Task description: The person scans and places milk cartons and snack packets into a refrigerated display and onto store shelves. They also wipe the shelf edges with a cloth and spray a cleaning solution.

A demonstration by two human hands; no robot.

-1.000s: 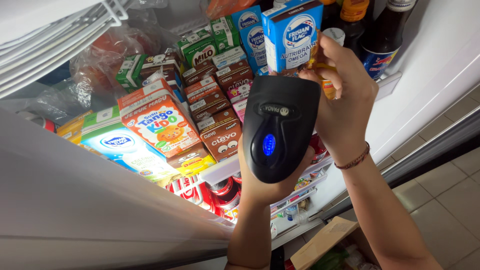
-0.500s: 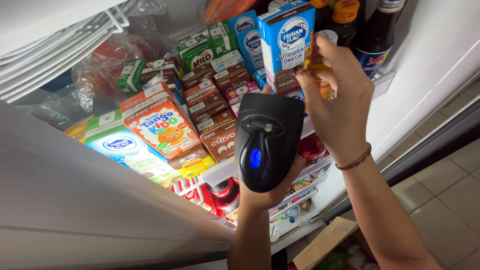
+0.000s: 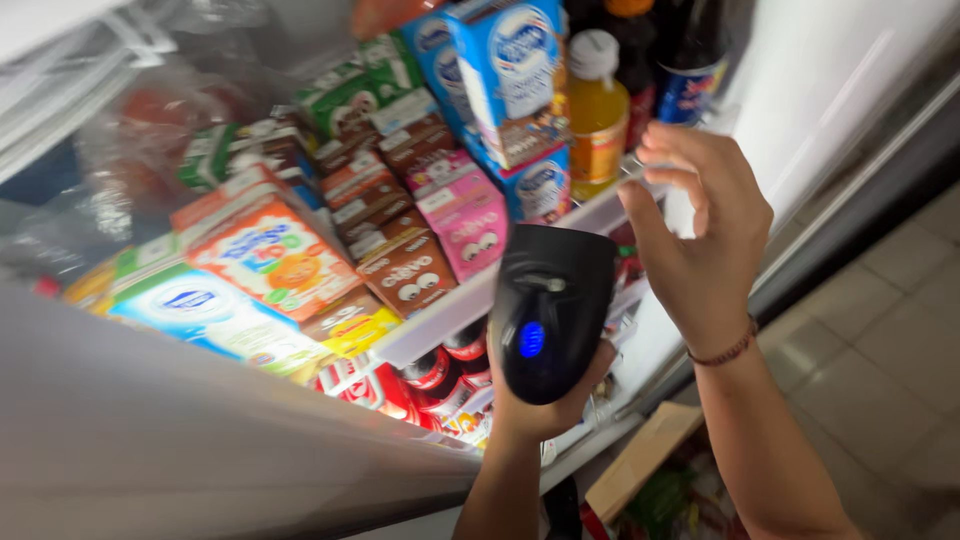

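Observation:
My left hand (image 3: 545, 400) grips a black handheld scanner (image 3: 552, 305) with a glowing blue light, held upright in front of a fridge door shelf. My right hand (image 3: 700, 235) hovers open beside the shelf, fingers spread and holding nothing, just right of a small orange juice bottle (image 3: 598, 115) and a tall blue and white milk carton (image 3: 510, 80). The shelf is packed with small drink cartons: a pink one (image 3: 462, 215), brown ones (image 3: 405, 270), and an orange and white one (image 3: 268, 255).
Red cans (image 3: 440, 370) stand on the lower door shelf. Dark bottles (image 3: 690, 60) stand at the shelf's right end. The white fridge door edge (image 3: 150, 430) crosses the lower left. A cardboard box (image 3: 640, 460) and tiled floor (image 3: 880, 350) lie below right.
My right hand has let go of the blue and white carton and drawn back to the right, uncovering the orange bottle. The scanner has dipped slightly lower.

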